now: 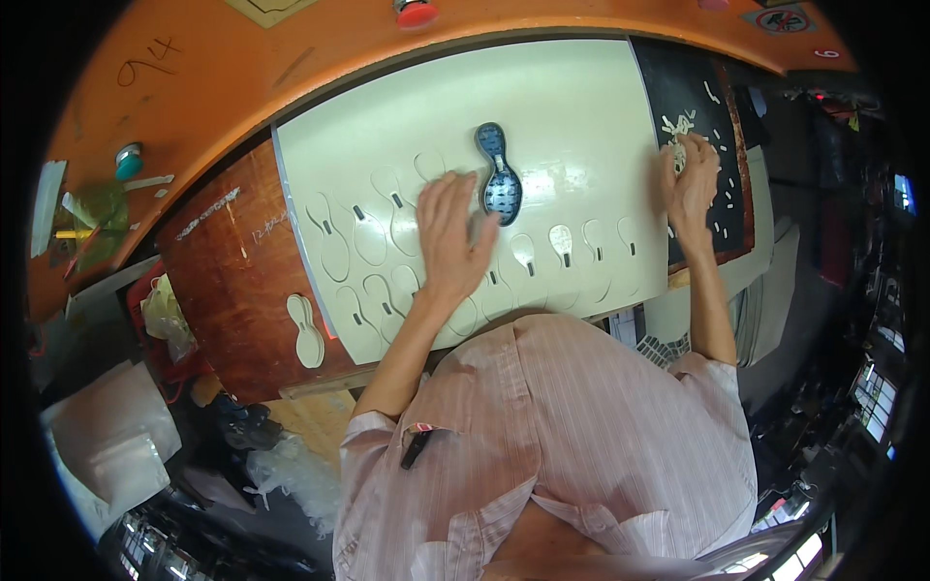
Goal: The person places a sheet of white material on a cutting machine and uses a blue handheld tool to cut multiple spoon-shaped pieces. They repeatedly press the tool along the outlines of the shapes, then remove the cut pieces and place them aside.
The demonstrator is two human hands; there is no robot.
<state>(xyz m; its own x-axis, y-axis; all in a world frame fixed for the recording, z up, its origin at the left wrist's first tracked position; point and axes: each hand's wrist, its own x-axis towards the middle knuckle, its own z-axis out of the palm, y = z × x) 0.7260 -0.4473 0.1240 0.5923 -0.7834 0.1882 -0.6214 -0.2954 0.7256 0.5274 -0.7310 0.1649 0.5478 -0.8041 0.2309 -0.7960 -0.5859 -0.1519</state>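
My left hand [448,232] lies with fingers stretched over a large cream sheet [591,107]. Just right of its thumb stands a dark blue, sole-shaped cutting die [500,179]. Rows of sole-shaped outlines are cut in the sheet around and below the hand, many with a small dark slot. At the sheet's right side, my right hand [691,189] reaches onto a black board [678,82]. Its thumb and fingers curl round a small heap of cream scraps [680,126], partly hidden by the fingers.
Orange machine housing [339,44] runs along the far side, with a red button [416,14] and a green button [128,161]. A small stack of cream soles [306,334] lies on the brown board [242,320] at left. More scraps are scattered on the black board.
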